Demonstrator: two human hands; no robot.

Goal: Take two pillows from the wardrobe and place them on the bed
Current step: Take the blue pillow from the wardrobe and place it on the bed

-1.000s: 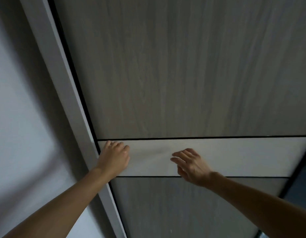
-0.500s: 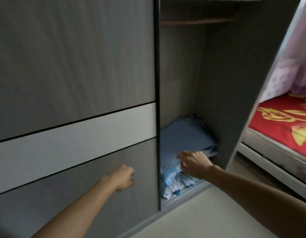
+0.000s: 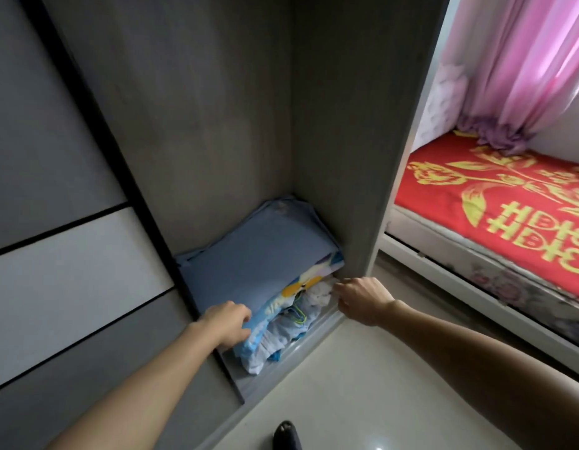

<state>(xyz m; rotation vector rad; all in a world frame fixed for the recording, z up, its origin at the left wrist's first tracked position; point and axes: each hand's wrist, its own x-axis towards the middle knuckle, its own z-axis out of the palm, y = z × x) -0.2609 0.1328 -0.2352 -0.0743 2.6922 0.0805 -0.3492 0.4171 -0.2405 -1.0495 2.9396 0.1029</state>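
A stack of pillows (image 3: pixel 265 271) lies on the floor of the open wardrobe (image 3: pixel 343 125), in its bottom right compartment, directly ahead of both my hands. The top pillow is plain blue on its upper face, with a cartoon print in yellow, white and light blue along its near edge. Beneath it sits a paler pillow (image 3: pixel 281 336) with a ruffled white and blue trim, spilling slightly toward me.

My left hand (image 3: pixel 228 323) is at the near left corner of the stack, fingers curled around the edge of the top pillow, thumb side on the blue cover and fingertips tucked underneath. It is gripping the pillow. My right hand (image 3: pixel 359 298) is at the near right corner of the stack, just beside the wardrobe's right side panel. Its fingers are loosely bent and point toward the ruffled trim; I cannot tell whether they touch the fabric, and the hand holds nothing I can make out.

To the left of my left hand is the sliding wardrobe door (image 3: pixel 70 254), grey with a pale horizontal band, pushed aside. Below my hands is a pale glossy floor (image 3: pixel 363 384), and a dark slipper toe (image 3: pixel 286 435) shows close to my body. Well to the right of my right hand is the bed (image 3: pixel 509 206), covered in a red spread with gold patterns, with a pink curtain (image 3: pixel 522 60) hanging above its far end.
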